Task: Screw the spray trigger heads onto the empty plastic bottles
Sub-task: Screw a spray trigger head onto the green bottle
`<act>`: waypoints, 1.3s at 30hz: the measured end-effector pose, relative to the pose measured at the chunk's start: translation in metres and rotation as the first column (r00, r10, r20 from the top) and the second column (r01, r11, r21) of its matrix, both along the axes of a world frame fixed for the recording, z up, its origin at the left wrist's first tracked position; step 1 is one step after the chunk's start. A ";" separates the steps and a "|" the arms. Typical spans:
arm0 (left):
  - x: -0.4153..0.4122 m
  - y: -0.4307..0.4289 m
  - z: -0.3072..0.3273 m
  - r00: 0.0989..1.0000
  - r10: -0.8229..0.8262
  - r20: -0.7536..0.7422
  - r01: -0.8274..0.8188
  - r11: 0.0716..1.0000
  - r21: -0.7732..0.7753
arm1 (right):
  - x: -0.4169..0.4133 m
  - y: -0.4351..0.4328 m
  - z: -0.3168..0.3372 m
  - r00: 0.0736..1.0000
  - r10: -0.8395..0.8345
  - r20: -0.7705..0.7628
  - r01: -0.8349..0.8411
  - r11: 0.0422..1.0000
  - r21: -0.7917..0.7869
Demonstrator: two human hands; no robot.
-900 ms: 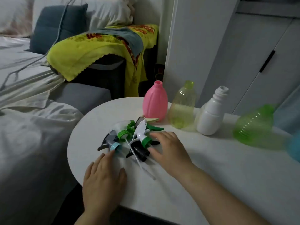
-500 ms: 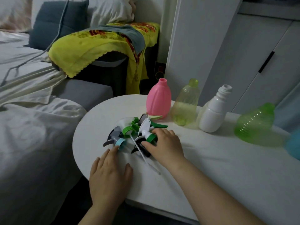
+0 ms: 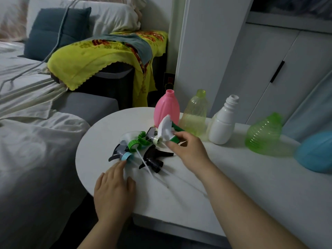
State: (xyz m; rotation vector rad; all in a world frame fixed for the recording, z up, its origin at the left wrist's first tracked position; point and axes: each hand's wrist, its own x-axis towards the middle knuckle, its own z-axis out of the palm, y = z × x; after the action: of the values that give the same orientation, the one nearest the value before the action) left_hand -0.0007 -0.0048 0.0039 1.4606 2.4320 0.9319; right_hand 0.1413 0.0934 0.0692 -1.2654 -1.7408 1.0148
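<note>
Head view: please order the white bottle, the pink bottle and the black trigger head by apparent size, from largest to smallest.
1. white bottle and pink bottle: about alike; the white trigger head hides the pink one's base, so they stay unranked.
2. black trigger head: clearly smallest.

Five bottles are on the far and right side of the one white table: one pink bottle, one pale yellow bottle, one white bottle, one green ribbed bottle and one blue bottle. In the overlapping pile nearer, five trigger heads can be made out: one white trigger head, one black trigger head, one grey trigger head with a blue collar, one clear trigger head with a green collar and one grey trigger head further back. Two hands are in view, the left hand and the right hand.
</note>
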 end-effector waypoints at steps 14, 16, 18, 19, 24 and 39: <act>0.056 0.018 0.057 0.937 -0.349 -0.003 0.335 0.896 0.291 | 0.217 -0.025 0.006 0.592 -0.379 -0.712 0.412 0.901 -0.137; 0.091 0.034 0.080 0.878 -0.478 -0.013 0.453 0.823 0.343 | 0.240 -0.023 0.000 0.537 -0.423 -0.730 0.457 0.873 -0.169; 0.133 0.053 0.097 0.786 -0.618 -0.022 0.584 0.729 0.358 | 0.260 -0.021 0.000 0.513 -0.439 -0.737 0.481 0.859 -0.177; 0.155 0.063 0.103 0.734 -0.679 -0.021 0.638 0.679 0.362 | 0.269 -0.020 0.000 0.513 -0.440 -0.737 0.484 0.857 -0.175; 0.264 0.119 0.101 0.529 -0.838 0.131 0.764 0.538 0.358 | 0.312 -0.022 -0.012 0.467 -0.464 -0.752 0.516 0.834 -0.195; 0.408 0.234 0.079 0.497 -0.784 0.372 0.751 0.604 0.267 | 0.374 -0.026 -0.049 0.335 -0.500 -0.798 0.462 0.826 -0.323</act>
State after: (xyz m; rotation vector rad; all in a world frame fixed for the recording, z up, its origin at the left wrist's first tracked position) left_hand 0.4069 0.2294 0.0829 1.8204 1.1673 0.9623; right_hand 0.5153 0.0669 0.0203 -0.9059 -0.4758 1.0313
